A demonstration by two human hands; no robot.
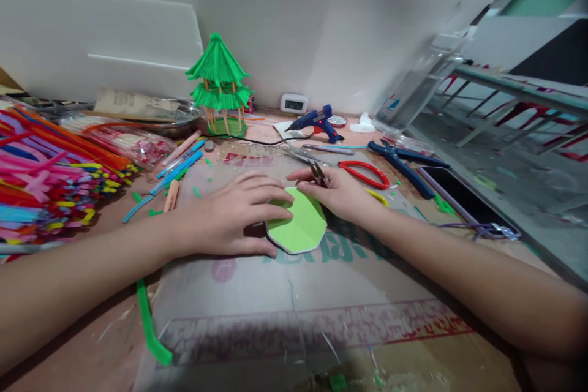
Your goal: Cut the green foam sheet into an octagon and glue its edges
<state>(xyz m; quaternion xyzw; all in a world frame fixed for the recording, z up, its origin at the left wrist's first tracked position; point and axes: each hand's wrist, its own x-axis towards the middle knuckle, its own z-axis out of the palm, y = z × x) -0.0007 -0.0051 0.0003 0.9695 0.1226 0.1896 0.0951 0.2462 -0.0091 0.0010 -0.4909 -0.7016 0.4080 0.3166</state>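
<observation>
A light-green card (303,226) cut to a many-sided shape, with a pale edge, lies on the plastic-covered work surface between my hands. My left hand (243,211) rests flat with its fingers apart, fingertips on the card's left part and the thumb by its lower left edge. At the card's upper edge, my right hand (333,190) has thumb and forefinger closed on it. Two dark pointed metal tips (316,173) show beside the right fingers; whether that hand holds them is unclear. Just behind lies a red-handled tool (365,174).
A green model pagoda (219,86) stands at the back, near a blue glue gun (315,122) and a small digital clock (294,103). Colourful pipe cleaners (50,171) are heaped left. Blue-handled pliers (404,162) and a phone (463,196) lie right.
</observation>
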